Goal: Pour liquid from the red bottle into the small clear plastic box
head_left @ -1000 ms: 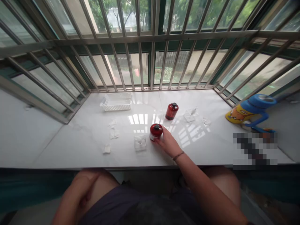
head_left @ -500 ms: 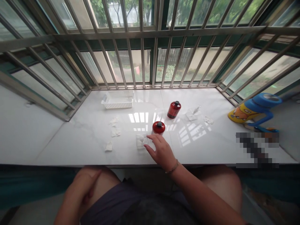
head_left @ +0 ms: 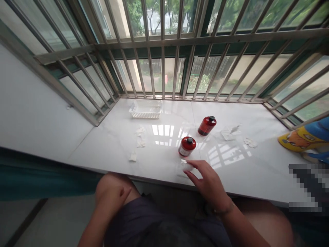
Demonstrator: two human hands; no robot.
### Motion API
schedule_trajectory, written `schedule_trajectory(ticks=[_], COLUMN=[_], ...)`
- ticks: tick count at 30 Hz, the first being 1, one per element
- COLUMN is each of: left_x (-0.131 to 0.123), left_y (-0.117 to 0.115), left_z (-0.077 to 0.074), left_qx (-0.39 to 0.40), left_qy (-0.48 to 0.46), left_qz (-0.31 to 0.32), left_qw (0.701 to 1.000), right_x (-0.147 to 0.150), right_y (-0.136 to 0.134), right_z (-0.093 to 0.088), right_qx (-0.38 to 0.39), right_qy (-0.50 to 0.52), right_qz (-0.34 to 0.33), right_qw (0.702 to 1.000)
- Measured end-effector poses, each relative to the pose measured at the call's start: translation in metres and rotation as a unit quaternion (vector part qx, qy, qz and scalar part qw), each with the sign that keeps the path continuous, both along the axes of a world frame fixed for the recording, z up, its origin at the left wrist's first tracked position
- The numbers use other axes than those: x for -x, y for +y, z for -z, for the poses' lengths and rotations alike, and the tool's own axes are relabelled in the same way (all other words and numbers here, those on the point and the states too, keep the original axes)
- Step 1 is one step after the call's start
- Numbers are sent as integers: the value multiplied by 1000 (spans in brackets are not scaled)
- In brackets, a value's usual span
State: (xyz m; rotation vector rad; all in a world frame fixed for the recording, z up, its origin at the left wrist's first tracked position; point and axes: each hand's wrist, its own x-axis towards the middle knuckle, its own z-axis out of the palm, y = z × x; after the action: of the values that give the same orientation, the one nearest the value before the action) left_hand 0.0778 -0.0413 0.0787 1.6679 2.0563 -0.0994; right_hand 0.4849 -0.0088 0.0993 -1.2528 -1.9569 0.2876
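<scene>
My right hand (head_left: 208,176) pinches the right edge of a small clear plastic box (head_left: 184,166), thumb and fingers on it. Something whitish shows in the box, too blurred to name. Just behind it stands a red bottle (head_left: 187,146) with a black cap and a pale label. Farther back and to the right is a second red bottle (head_left: 207,126), also black-capped. My left hand (head_left: 119,197) rests on my left knee with a digit stretched out and nothing visible in it; part of its fingers is hidden.
A white perforated basket (head_left: 146,115) stands near the barred window. Crumpled white pieces (head_left: 140,141) lie on the left of the white counter (head_left: 164,164). Right of the bottles are a clear packet (head_left: 228,133) and another white piece (head_left: 250,142). A blue-and-yellow flask (head_left: 299,139) sits far right.
My right hand has closed on the clear box and drawn it rightward and toward me, in front of the nearer bottle. The view has turned left. My left hand stays on the knee.
</scene>
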Motion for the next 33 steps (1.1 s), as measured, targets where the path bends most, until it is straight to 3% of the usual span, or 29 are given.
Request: schedule_trajectory(ticks=[3,5,9,12,19,24,28,31,33], left_x=[-49,-87,-149,-175,-183,-179,-164,-152,-149], left_y=[-13,-19,-26,-25,-32,-41,-35,-28,-26], left_z=[-14,-21,-25,-19,-12,-18,-24,-30,-33], left_qx=[-33,-119,-241,-252,-309,-230,-151,-142,-144], left_qy=[-93,-190,-287,-305,-306,-343,-383,-395,-377], left_qz=[74,125,267,285,207,143,162,210,227], left_qw=[992,966,888,873,877,900,897,883,886], right_x=[-25,-29,-14,2,22,27,23,18,14], right_y=[-32,-50,-73,-81,-78,-77,-77,-74,-71], right_z=[-5,-8,-12,-14,-15,-19,-22,-27,-29], right_qx=[6,21,55,63,89,164,241,305,314], right_qy=[4,11,39,73,144,212,254,267,244], right_qz=[-8,-23,-62,-71,-24,5,-64,-143,-160], right_qw=[1000,999,996,993,985,963,935,903,904])
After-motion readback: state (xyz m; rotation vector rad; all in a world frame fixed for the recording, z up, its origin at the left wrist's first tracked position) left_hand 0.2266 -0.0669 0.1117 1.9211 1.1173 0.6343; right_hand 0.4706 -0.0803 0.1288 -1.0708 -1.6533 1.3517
